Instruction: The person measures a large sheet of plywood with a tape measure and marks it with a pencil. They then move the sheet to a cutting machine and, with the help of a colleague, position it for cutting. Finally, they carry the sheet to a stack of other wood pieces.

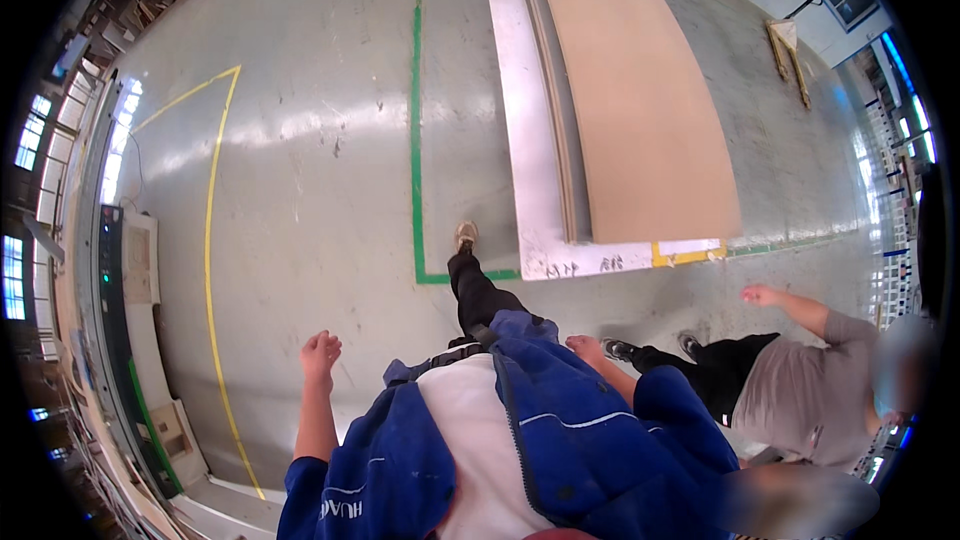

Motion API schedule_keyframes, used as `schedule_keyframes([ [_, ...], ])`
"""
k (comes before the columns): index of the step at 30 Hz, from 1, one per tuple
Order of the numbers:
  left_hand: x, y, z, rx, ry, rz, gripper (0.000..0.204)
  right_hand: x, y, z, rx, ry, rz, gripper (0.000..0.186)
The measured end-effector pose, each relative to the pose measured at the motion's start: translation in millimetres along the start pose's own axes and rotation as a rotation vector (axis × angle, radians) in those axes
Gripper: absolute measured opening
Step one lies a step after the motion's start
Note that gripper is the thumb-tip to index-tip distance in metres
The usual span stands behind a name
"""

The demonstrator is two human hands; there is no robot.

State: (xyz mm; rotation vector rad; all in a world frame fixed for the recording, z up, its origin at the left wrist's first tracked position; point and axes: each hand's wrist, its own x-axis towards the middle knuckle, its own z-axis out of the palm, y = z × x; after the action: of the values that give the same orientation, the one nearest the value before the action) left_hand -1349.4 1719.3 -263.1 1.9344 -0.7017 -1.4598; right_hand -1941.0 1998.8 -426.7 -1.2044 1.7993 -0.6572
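Observation:
My left hand hangs out to the left of my blue jacket, its fingers curled in and nothing showing in them. Close against the jacket's right side is my right hand; its fingers are too small and partly hidden to make out. Neither hand touches the large stack of tan boards, which lies ahead and to the right. Under the boards is a white sheet with dark marks on its near edge. My foot is stepping forward beside the stack's near left corner.
A person in a grey shirt stands at my right. Green tape and yellow tape mark the grey floor. A long machine lines the left side. A hand pallet truck is at the far right.

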Motion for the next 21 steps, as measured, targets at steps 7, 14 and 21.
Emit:
schedule_keyframes([
  [7, 108.2, 42.5, 12.5, 0.249, -0.128, -0.066, 0.032, 259.9, -102.8, -25.1, 0.117, -0.014, 0.187, 0.032],
  [14, 256.7, 102.7, 83.9, 0.754, -0.158, -0.030, 0.031, 533.0, -328.6, -150.6, 0.529, 0.092, 0.394, 0.040],
  [21, 478.1, 246.7, 168.6, 0.749, -0.199, 0.054, 0.030, 710.8, -375.6, -183.8, 0.482, 0.289, 0.538, 0.041],
])
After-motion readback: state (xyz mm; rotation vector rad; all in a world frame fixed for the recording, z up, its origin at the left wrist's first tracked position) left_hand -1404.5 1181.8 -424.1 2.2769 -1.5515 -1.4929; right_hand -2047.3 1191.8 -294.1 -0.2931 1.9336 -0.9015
